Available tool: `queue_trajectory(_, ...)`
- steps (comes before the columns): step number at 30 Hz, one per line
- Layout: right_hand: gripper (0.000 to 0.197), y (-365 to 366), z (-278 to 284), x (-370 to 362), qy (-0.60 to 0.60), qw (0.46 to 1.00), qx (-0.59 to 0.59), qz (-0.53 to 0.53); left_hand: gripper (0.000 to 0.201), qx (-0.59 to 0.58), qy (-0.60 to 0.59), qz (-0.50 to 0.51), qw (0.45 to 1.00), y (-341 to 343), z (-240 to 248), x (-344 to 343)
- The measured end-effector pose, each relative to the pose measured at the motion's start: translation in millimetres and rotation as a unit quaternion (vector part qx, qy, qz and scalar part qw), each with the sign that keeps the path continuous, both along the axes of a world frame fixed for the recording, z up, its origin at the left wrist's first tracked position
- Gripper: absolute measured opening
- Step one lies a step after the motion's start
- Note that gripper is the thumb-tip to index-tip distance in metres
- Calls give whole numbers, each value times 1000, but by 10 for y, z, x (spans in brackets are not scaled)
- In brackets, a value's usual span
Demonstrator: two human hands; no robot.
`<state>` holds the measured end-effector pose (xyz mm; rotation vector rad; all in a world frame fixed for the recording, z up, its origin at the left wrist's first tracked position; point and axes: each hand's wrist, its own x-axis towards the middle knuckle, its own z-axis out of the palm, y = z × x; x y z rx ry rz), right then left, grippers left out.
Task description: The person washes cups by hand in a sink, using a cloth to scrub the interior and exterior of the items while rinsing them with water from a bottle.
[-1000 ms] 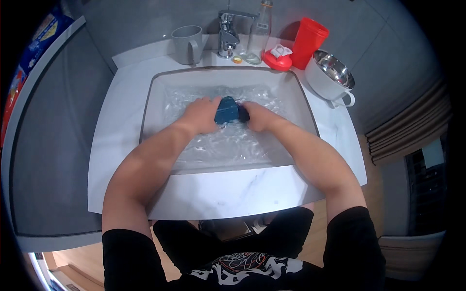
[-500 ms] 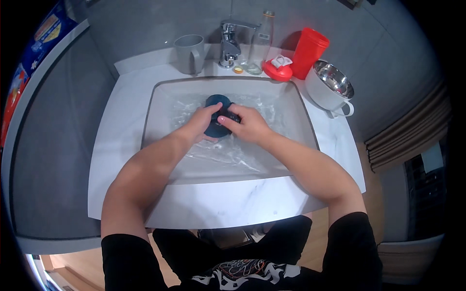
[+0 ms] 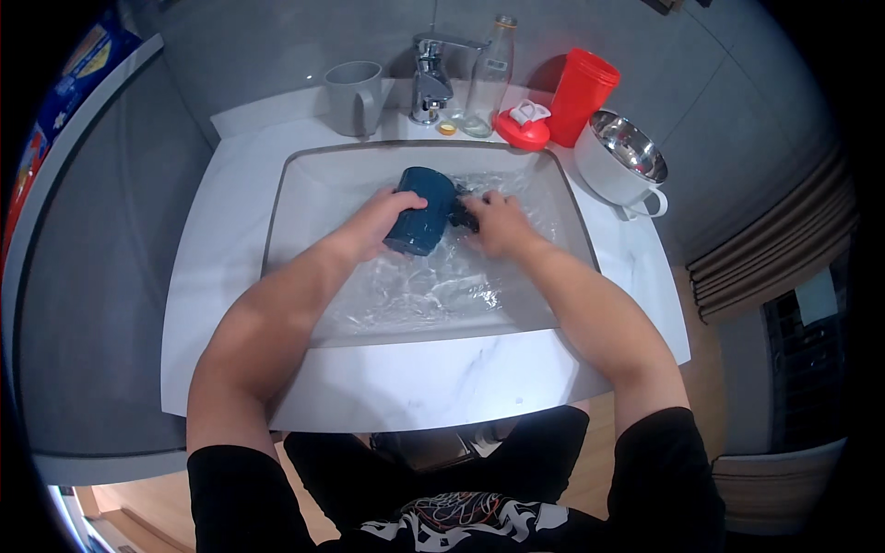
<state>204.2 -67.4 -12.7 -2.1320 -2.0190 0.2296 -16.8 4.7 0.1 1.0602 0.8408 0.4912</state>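
Observation:
A dark blue mug (image 3: 422,210) lies tilted on its side just above the water in the rectangular sink (image 3: 304,184). My left hand (image 3: 383,217) wraps around the mug's body from the left. My right hand (image 3: 491,224) holds the mug's dark handle on its right side, fingers curled. Both forearms reach in from the lower edge. The water under the mug is rippled.
Behind the sink stand a grey mug (image 3: 355,95), a chrome tap (image 3: 430,78), a clear glass bottle (image 3: 486,78), a red lid (image 3: 522,129) and a red tumbler (image 3: 581,95). A steel bowl in a white pot (image 3: 627,166) sits at the right on the white counter (image 3: 221,276).
Both hands have lifted the blue mug out of the water and turned it onto its side, moving it toward the far side of the sink.

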Motion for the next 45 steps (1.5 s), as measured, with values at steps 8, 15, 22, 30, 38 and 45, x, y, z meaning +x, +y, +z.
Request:
queue_trajectory(8, 43, 171, -155, 168, 58, 993, -106, -1, 66, 161, 73, 41, 983, 24, -113, 15)
queue_trajectory(15, 38, 266, -82, 32, 448, 890, 75, 36, 56, 10, -44, 75, 996, 23, -128, 49)
queue_trajectory(22, 40, 126, 82, -182, 479, 865, -20, 147, 52, -36, -69, 152, 985, 178, -291, -34)
queue_trajectory(30, 54, 239, -176, -59, 411, 905, 102, 27, 56, 57, -43, 114, 991, -48, -76, 94)
queue_trajectory(38, 48, 192, -42, -112, 423, 905, 29, -19, 61, 104, -56, 83, 990, -79, -22, 121)
queue_trajectory(45, 39, 110, 163, -272, 185, 974, 116, -59, 84, 334, 64, 108, 934, -205, -18, 173)
